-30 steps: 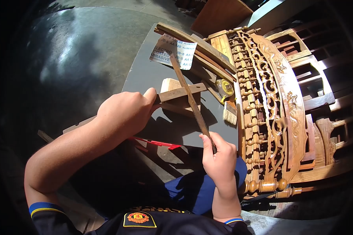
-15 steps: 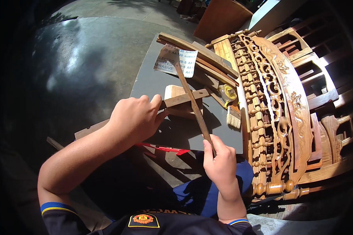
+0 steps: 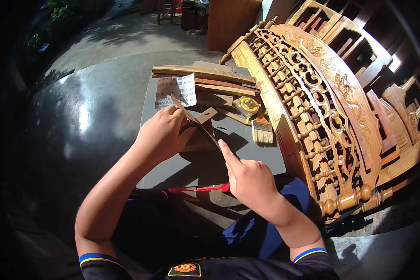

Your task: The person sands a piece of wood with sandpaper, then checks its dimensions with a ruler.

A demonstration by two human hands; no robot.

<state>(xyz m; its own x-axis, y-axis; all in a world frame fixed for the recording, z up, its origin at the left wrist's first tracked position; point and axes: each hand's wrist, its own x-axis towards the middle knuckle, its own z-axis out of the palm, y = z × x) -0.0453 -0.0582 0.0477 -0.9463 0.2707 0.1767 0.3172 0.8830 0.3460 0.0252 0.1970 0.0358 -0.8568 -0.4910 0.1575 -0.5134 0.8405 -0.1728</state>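
Note:
My left hand [image 3: 164, 129] has its fingers wrapped round a flat wooden piece [image 3: 206, 115], whose end with a small hole sticks out to the right. Across that piece lies a long narrow strip [image 3: 185, 112], slanting from the sandpaper down to the right. My right hand [image 3: 248, 177] is closed round the strip's lower end, the index finger stretched along it. The printed sandpaper sheet [image 3: 187, 88] rests on the grey board [image 3: 261, 161], just beyond my left hand.
Wooden strips [image 3: 205, 74] lie along the board's far edge. A yellow tape measure [image 3: 246, 106] and a brush [image 3: 262, 132] are at its right. Carved wooden furniture [image 3: 308, 93] stands on the right. A red clamp-like bar [image 3: 200, 189] sits below the board's near edge.
The view has turned. My right hand has moved up and forward along with the strip, its index finger now extended; the strip's crossing point is nearer my left hand.

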